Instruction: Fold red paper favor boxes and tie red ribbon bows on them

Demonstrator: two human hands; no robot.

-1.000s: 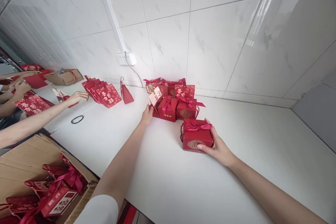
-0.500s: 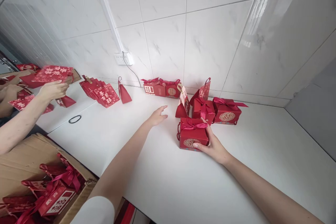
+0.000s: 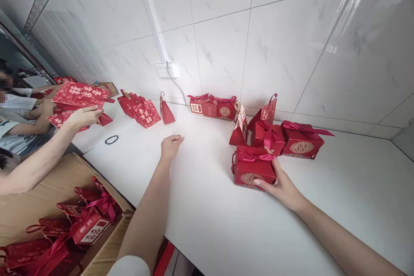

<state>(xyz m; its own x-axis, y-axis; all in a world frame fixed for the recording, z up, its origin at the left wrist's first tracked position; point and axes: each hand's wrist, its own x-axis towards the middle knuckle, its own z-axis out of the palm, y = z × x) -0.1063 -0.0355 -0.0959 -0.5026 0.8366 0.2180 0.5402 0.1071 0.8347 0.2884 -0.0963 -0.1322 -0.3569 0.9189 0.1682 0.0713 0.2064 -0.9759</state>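
Observation:
My right hand [image 3: 281,183] grips a red gift box [image 3: 252,172] by its right end, thumb on the front by the gold round emblem. The box has a pink ribbon bow and stands on the white table. My left hand [image 3: 171,146] hovers over the table, fingers curled in with nothing visible in them. Close behind the held box stand a red box with a bow [image 3: 268,136], another gift box [image 3: 302,144] and an upright pointed red box [image 3: 239,129]. Nearest my left hand is a small pyramid-shaped red box [image 3: 167,112].
At lower left a cardboard carton [image 3: 111,246] holds several red boxes. A co-worker's hand [image 3: 86,116] holds a red printed card [image 3: 80,95]. Folded red packets [image 3: 145,114], a black ring [image 3: 111,139] and boxes by the wall [image 3: 207,108] lie on the table.
My left hand has drawn left, away from the boxes, and its fingers have closed. My right hand still grips the gift box. The view has turned left.

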